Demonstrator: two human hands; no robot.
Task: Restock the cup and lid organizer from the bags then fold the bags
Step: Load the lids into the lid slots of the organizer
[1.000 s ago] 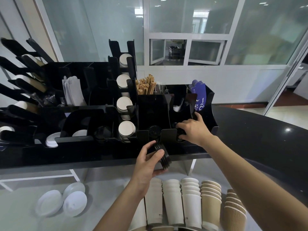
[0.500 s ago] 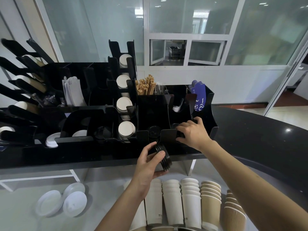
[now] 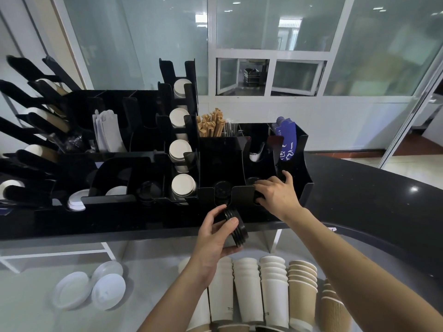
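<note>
Lids first: my left hand (image 3: 213, 238) has its grip curled round a stack of black lids (image 3: 236, 227), just in front of the black organizer (image 3: 223, 161) on the bench (image 3: 359, 188). My right hand (image 3: 278, 192) pinches black lids inside the organizer's lower right slot.

A black counter (image 3: 359, 188) curves away to the right and carries the black organizer (image 3: 297, 149), which stands along its front edge. Below and in front of the organizer lies a pale lower surface (image 3: 153, 279). On it, left of the organizer's middle, lie three white lids (image 3: 90, 288), touching one another. Directly below the organizer's right end lie stacks of white cups (image 3: 247, 291) side by side, with brown ribbed cups (image 3: 303, 295) just right of them.
</note>
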